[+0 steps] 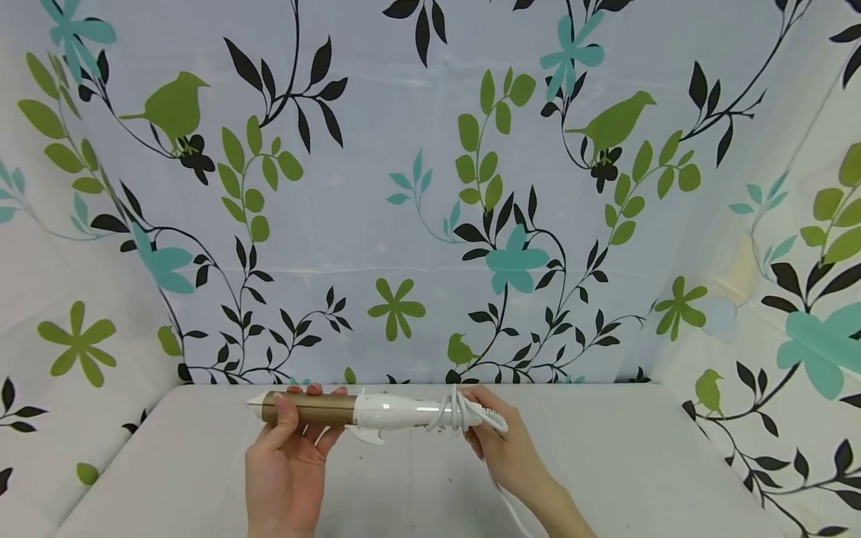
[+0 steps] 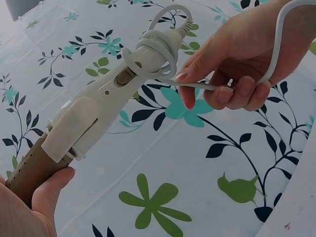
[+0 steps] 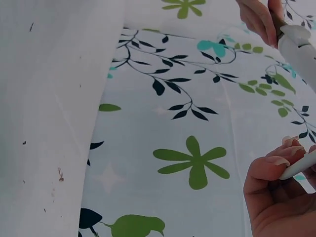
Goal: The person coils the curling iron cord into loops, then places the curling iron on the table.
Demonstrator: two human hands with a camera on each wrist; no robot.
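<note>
A curling iron (image 1: 386, 412) with a gold-brown barrel and a white handle is held nearly level above the table in the head view. My left hand (image 1: 289, 463) grips it by the barrel, thumb on the near side. White cord (image 2: 160, 54) is wound in several loops round the handle's end, beside a small brown switch (image 2: 125, 77). Close to that end, my right hand (image 1: 504, 441) holds the cord's loose length between thumb and curled fingers. In the left wrist view, the cord runs on past the right wrist. The plug is out of sight.
Beneath the hands lies a white tabletop (image 1: 619, 456) with small dark marks. A patterned cloth (image 1: 417, 187) of leaves, birds and flowers hangs behind it and along both sides.
</note>
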